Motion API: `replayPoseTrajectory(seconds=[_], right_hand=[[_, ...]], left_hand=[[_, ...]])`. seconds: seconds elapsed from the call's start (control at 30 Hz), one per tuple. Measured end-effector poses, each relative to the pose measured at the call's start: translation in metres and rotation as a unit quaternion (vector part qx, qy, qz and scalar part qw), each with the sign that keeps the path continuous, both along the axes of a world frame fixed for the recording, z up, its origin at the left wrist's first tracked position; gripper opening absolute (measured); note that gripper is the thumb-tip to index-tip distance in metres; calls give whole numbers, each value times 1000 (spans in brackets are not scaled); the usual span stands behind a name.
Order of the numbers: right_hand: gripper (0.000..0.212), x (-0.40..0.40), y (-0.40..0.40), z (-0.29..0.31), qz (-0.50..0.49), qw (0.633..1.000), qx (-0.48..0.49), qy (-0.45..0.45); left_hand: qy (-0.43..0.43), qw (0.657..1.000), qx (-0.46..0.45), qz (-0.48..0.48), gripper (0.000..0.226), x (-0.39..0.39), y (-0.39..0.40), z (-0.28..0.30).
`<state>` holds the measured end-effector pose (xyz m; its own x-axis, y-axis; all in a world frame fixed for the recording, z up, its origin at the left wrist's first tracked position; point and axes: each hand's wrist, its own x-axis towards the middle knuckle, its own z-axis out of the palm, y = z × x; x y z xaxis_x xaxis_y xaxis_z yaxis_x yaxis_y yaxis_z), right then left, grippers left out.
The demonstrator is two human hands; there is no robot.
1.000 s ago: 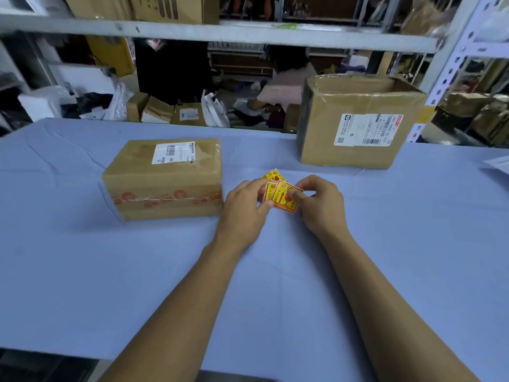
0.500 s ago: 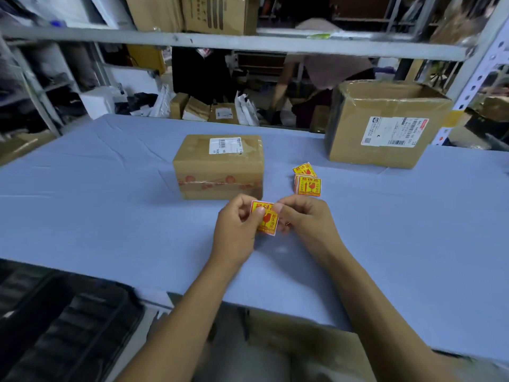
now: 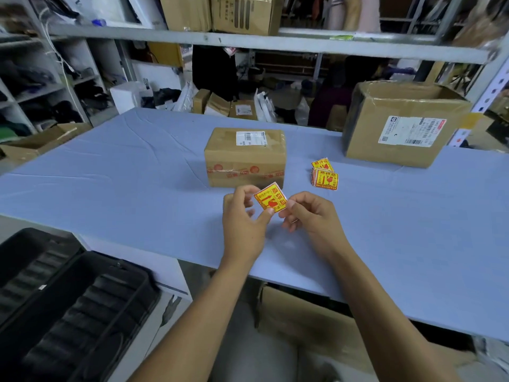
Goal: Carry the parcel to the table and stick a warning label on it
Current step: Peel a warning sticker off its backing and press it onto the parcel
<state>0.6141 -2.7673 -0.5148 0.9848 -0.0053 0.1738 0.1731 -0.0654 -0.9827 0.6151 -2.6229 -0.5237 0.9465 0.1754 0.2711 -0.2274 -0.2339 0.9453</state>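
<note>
Cluttered storage shelves close in behind the blue-covered bench (image 3: 110, 172), where the parcel (image 3: 245, 157) already sits upright with its white shipping slip on top, so the carrying part looks done. What has changed in the last second is the label: a moment ago both my hands were down at the stack of labels (image 3: 324, 175), and now one warning label (image 3: 269, 199) has come free of it and is raised in front of me, just short of the parcel's near face. My left hand (image 3: 243, 216) pinches its lower corner between thumb and fingertips, and my right hand (image 3: 311, 213) grips the opposite edge with its fingers curled, so both hands are closed on that one sticker. The rest of the stack lies on the bench to the right of the parcel, apart from it, with a bigger open carton (image 3: 399, 125) farther back. I judge the step in hand is peeling the backing; I cannot tell whether it has started to lift. After that the label needs pressing flat on a clear patch of the parcel, away from the shipping slip.
</note>
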Motion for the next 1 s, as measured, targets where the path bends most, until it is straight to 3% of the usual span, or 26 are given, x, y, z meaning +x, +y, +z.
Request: replayPoseTrajectory(seconds=[0.07, 0.17, 0.3, 0.4, 0.57, 0.73, 1.0], right_hand=[[18, 0, 0, 0, 1, 1000, 7, 10], [15, 0, 1, -1, 8, 1000, 2, 18], [16, -1, 2, 2, 13, 1000, -10, 15], [22, -1, 2, 3, 16, 999, -24, 14], [23, -1, 3, 3, 14, 999, -34, 17], [22, 1, 3, 1, 17, 999, -37, 17], [20, 2, 0, 0, 18, 999, -39, 2]], left_hand=[[-19, 998, 55, 32, 38, -2, -2, 0], [-22, 997, 49, 61, 51, -3, -2, 0], [-31, 998, 45, 10, 28, -3, -1, 2], [-15, 1000, 1, -1, 38, -2, -1, 3], [-13, 1000, -21, -18, 35, -3, -1, 4], [-13, 998, 18, -51, 13, -3, -1, 3], [-7, 997, 13, -71, 15, -1, 0, 0]])
